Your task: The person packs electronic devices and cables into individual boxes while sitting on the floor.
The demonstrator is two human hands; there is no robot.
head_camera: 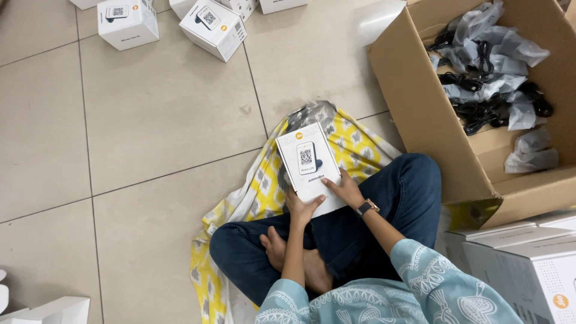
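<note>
- Resting over the person's crossed legs, a small white carton (308, 168) shows its top face, which carries a printed picture of a dark device with a square code pattern and a small orange round mark above it.
- Left hand (302, 208) grips the carton's near edge, fingers curled up onto the top face.
- Right hand (346, 188) clasps the carton's right side, thumb on top; a watch (366, 207) sits on that wrist.
- Both forearms reach forward from pale blue patterned sleeves.
- Beneath the legs lies a yellow and grey patterned cloth (258, 192) on the tiled floor (150, 120).
- To the right stands an open brown cardboard box (420, 108) holding black cables in clear bags (492, 72).
- Similar white cartons (213, 27) sit well apart at the top, each with the same code label and orange dot.
- Larger white boxes (522, 258) stand at the lower right.
</note>
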